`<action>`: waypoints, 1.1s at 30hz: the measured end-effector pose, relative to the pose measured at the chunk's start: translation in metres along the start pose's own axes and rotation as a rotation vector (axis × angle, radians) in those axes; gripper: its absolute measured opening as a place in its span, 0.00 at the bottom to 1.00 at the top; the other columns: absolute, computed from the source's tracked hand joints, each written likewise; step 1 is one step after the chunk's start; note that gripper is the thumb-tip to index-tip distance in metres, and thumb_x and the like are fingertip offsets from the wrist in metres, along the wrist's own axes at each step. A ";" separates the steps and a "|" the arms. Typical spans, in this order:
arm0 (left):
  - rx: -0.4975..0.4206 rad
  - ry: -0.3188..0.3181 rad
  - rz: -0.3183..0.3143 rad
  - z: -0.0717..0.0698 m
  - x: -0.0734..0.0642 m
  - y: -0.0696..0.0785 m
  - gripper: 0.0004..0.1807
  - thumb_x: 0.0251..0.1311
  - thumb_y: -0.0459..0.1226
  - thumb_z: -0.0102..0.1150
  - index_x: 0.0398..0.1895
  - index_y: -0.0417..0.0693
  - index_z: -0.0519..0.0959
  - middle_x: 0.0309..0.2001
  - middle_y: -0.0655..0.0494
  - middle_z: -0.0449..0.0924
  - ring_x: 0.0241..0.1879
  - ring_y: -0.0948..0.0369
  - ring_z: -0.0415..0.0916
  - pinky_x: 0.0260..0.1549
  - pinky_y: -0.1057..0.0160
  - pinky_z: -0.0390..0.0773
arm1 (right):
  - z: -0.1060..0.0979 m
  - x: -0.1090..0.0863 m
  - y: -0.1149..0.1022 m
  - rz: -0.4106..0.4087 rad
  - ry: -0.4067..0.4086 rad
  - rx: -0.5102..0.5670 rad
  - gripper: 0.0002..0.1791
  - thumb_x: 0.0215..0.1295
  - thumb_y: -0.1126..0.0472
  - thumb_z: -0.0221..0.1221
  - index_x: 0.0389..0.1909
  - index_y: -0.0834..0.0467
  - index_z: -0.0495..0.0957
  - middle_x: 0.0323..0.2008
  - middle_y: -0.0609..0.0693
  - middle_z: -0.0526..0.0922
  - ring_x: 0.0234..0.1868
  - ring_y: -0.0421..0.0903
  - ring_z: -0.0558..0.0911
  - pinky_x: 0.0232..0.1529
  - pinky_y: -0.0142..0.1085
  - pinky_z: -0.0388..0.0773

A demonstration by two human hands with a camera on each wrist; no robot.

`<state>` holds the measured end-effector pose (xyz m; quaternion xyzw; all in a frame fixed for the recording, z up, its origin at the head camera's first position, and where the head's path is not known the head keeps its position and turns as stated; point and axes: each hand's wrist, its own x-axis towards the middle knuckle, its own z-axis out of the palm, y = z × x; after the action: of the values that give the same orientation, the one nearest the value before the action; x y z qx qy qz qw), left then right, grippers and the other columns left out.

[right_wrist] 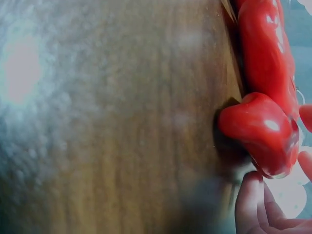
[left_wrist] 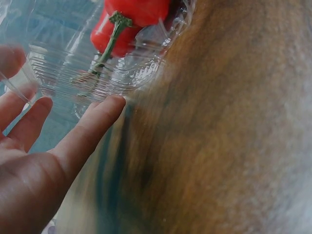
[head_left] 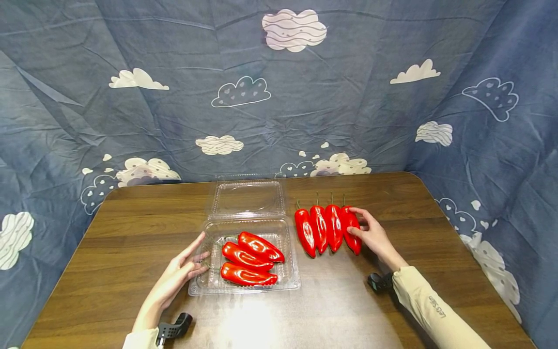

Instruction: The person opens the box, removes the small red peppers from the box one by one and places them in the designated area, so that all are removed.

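My right hand [head_left: 370,235] is at the rightmost of several long red peppers, thumb and fingers around this pepper [head_left: 352,237] where it lies on the table. In the right wrist view the pepper [right_wrist: 263,134] shows between the thumb and the fingertips. My left hand [head_left: 176,274] rests at the left side of a clear plastic clamshell box [head_left: 287,289], with fingers extended along its wall. The left wrist view shows the thumb and fingers [left_wrist: 90,126] by the ribbed wall. Inside the box lie three red peppers [head_left: 248,275], green stems toward the left hand.
The box's clear lid [head_left: 248,198] lies folded back toward the table's far edge. Left of the gripped pepper, other red peppers [head_left: 305,232] form a row, stems away from me. A blue cloud-print cloth [head_left: 270,121] hangs behind the wooden table [head_left: 131,232].
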<state>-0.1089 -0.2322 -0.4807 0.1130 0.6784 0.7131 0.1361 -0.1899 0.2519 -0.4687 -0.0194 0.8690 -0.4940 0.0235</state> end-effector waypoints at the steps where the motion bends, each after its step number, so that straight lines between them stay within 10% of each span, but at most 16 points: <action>1: -0.003 0.000 -0.001 0.000 0.000 0.000 0.39 0.61 0.23 0.41 0.75 0.41 0.45 0.76 0.44 0.36 0.66 0.39 0.50 0.55 0.62 0.73 | -0.001 0.000 0.000 0.002 0.010 -0.002 0.29 0.62 0.67 0.59 0.65 0.63 0.64 0.52 0.71 0.72 0.45 0.61 0.75 0.36 0.33 0.75; 12: -0.003 -0.003 0.007 -0.001 0.000 -0.001 0.39 0.60 0.23 0.41 0.75 0.40 0.44 0.76 0.44 0.35 0.66 0.37 0.49 0.55 0.61 0.72 | -0.009 0.006 -0.009 -0.072 0.070 0.219 0.25 0.64 0.72 0.53 0.63 0.69 0.65 0.56 0.70 0.71 0.44 0.42 0.76 0.42 0.27 0.78; 33: 0.001 0.003 -0.015 0.000 0.001 -0.002 0.39 0.59 0.24 0.40 0.75 0.40 0.44 0.75 0.41 0.37 0.66 0.38 0.49 0.55 0.62 0.73 | 0.027 0.005 -0.051 -0.180 -0.126 0.396 0.23 0.62 0.76 0.50 0.59 0.75 0.65 0.47 0.76 0.72 0.40 0.48 0.81 0.42 0.37 0.81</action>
<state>-0.1102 -0.2320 -0.4829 0.1070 0.6799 0.7118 0.1400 -0.1922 0.2024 -0.4391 -0.1229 0.7465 -0.6529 0.0369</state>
